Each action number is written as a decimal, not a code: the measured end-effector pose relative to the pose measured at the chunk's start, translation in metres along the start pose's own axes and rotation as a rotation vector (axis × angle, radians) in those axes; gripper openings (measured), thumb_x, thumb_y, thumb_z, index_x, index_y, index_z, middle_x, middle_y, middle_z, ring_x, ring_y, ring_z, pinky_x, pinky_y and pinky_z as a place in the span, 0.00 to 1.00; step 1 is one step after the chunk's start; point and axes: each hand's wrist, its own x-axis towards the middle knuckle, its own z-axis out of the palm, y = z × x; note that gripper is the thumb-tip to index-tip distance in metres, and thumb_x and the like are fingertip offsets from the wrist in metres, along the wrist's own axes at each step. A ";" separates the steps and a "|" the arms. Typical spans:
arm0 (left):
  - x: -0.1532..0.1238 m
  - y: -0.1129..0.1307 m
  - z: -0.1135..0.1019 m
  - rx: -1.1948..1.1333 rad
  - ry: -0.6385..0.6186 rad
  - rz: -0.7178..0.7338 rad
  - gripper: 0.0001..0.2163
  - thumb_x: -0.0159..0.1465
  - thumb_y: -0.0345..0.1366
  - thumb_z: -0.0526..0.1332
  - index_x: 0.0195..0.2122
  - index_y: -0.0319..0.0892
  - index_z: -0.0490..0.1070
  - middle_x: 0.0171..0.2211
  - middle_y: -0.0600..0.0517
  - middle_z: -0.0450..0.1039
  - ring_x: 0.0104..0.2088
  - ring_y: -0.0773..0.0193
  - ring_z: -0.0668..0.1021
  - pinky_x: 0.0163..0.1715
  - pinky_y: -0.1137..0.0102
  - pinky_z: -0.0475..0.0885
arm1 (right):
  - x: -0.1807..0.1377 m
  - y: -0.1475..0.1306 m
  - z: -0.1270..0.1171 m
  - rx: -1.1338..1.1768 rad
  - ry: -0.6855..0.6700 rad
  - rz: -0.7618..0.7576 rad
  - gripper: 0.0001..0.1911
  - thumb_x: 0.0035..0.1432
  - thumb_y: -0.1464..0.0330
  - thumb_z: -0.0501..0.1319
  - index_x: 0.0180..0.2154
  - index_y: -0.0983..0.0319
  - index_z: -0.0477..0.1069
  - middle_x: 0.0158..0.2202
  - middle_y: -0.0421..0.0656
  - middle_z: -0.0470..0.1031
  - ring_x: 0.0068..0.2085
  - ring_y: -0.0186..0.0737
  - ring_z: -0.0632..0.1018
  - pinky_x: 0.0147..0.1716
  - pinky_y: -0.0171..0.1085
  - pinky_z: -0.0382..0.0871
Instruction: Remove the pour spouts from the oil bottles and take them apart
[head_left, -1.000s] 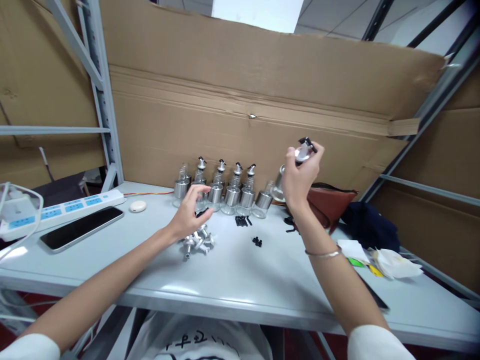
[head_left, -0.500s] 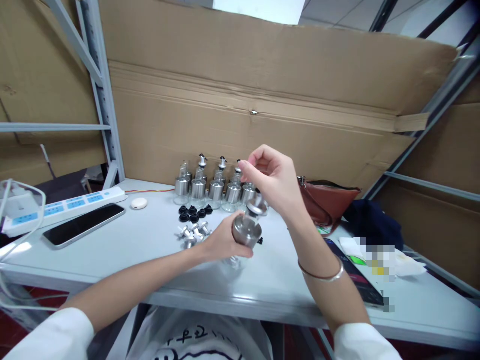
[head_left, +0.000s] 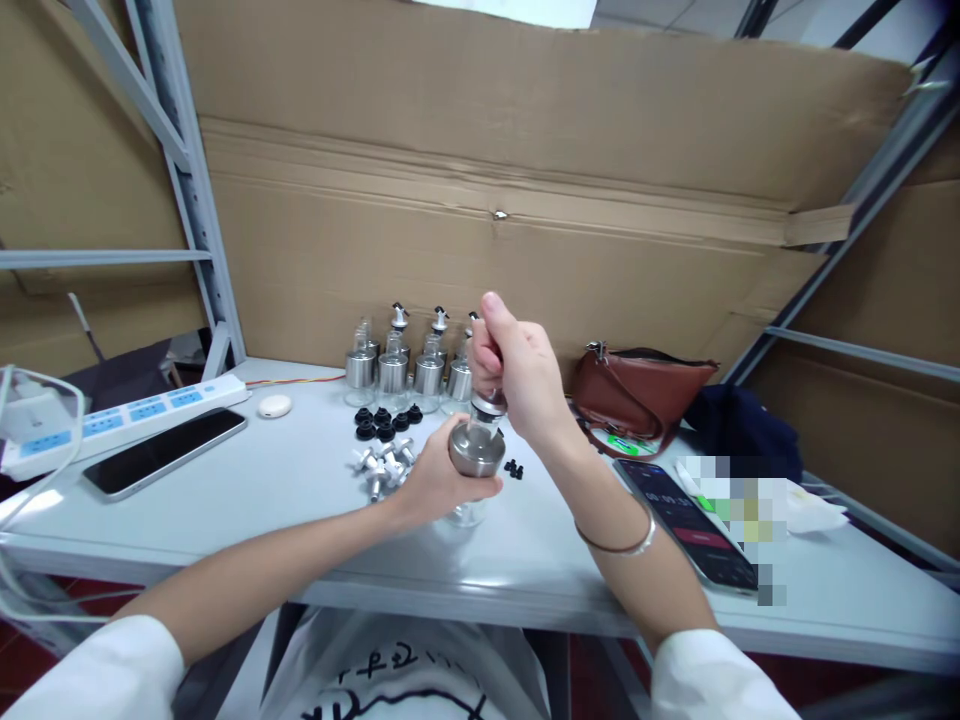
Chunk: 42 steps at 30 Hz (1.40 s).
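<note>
In the head view, my left hand [head_left: 435,475] is wrapped around the steel sleeve of the glass oil bottle [head_left: 478,452], thumb across its near side. The bottle is in front of me, about mid-view, its neck leaning a little toward one o'clock. I can't tell whether its glass base rests on the tabletop [head_left: 547,550] or hangs just above it.

My right hand [head_left: 525,385] is closed in a fist around the metal pourer [head_left: 489,403] at the neck, thumb pointing up to twelve o'clock. My fingers hide its top, and I can't tell how deep it sits.

I judge this step to be seating the pourer. To do it well, I should push straight along the neck, with a slight twist, because a sideways shove could cock the stopper or strain the glass. The base would be better planted flat, my left grip firm on the steel, not the neck.

From the bottle, loose metal spouts [head_left: 382,465] lie at nine o'clock, black stoppers [head_left: 385,425] toward ten, the bottle row [head_left: 392,372] between ten and eleven, and little black caps [head_left: 514,469] just past three, so my elbows want room.
</note>
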 end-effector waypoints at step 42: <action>0.008 0.000 -0.017 -0.495 -0.509 -0.240 0.12 0.42 0.28 0.64 0.29 0.37 0.68 0.27 0.51 0.72 0.28 0.63 0.74 0.30 0.68 0.66 | 0.013 0.014 -0.011 0.400 -0.144 0.300 0.29 0.56 0.51 0.53 0.15 0.59 0.45 0.11 0.29 0.40 0.12 0.25 0.46 0.16 0.31 0.61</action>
